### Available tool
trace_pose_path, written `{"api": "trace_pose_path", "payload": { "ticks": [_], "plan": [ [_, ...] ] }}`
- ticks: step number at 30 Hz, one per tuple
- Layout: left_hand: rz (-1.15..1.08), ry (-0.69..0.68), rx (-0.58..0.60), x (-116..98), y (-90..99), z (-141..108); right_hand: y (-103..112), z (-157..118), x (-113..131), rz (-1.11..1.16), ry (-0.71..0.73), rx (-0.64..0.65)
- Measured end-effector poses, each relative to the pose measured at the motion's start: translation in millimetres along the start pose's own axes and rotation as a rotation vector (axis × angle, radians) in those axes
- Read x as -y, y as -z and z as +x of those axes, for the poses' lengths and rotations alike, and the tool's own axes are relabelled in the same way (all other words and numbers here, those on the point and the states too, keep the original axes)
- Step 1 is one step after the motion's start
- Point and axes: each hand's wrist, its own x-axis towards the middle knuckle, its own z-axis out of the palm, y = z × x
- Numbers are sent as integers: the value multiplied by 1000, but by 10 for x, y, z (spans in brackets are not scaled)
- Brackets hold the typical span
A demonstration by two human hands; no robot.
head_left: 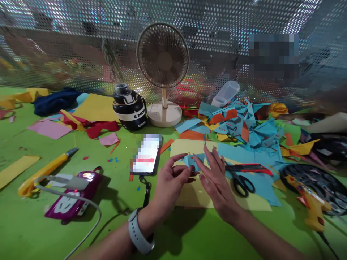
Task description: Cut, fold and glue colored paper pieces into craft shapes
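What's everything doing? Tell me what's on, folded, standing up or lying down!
Phone: lying down, screen lit.
Fan: standing; can't tell if spinning.
Black bottle: upright, lid on.
Clear bottle: tilted.
Scissors: lying down.
Yellow cutter: lying down.
Blue paper piece: folded, in the left hand.
Right hand: open, fingers stretched.

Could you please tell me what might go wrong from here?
The small blue paper might slip or crease, since the left hand holds it at the fingertips.

The right hand could catch the scissors lying close beside it.

The fan stands near loose paper scraps and might scatter them if running; I cannot tell whether it is.
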Motion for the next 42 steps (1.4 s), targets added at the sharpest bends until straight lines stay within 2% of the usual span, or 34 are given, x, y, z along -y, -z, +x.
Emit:
{"api": "trace_pose_path", "payload": {
  "ticks": [6,15,20,26,32,42],
  "plan": [
    [11,-12,9,-18,-17,-19,-36,-7,-33,-140,104,-28],
    [25,-30,8,-5,-3,-39,-65,2,-42,-229,199,-68],
    [23,-40,24,8,22,-17,-37,5,-42,-181,202,-83],
    [118,-72,129,58,112,29,116,123,-85,-113,116,-210],
    [136,-31,181,114,150,43,197,191,-179,-15,12,-48],
    [50,64,120,130,122,31,196,189,-172,-44,78,-34]
  ]
}}
